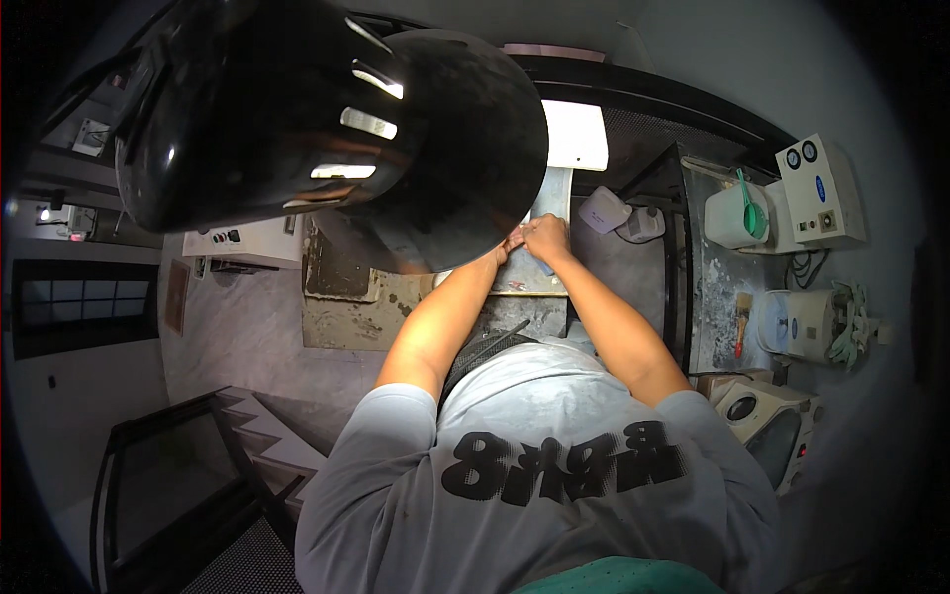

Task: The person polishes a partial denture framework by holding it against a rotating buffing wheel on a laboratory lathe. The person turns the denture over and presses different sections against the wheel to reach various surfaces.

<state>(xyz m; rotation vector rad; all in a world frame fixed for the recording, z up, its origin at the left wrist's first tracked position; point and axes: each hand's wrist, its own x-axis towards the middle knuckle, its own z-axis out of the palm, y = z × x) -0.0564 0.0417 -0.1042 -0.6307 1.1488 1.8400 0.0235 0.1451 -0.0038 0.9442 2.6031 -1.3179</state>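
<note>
My hands meet over a narrow lit work surface point(556, 188) in front of me. My right hand point(546, 238) is closed, knuckles up, its fingers bent toward the left one. Just beside it, my left hand point(509, 244) has its fingers curled; the rim of a black lamp shade point(465, 148) covers part of it. What the fingers hold, if anything, is too small and hidden to make out. Below my right wrist a bluish patch point(545, 267) shows, its kind unclear.
The big black lamp fills the upper left, close above my hands. A bright white panel point(576, 137) stands beyond them. White plastic containers point(605, 210) sit to the right. On the right bench are a tub point(734, 220) with a green scoop, a brush point(741, 325) and a gauged machine point(821, 193).
</note>
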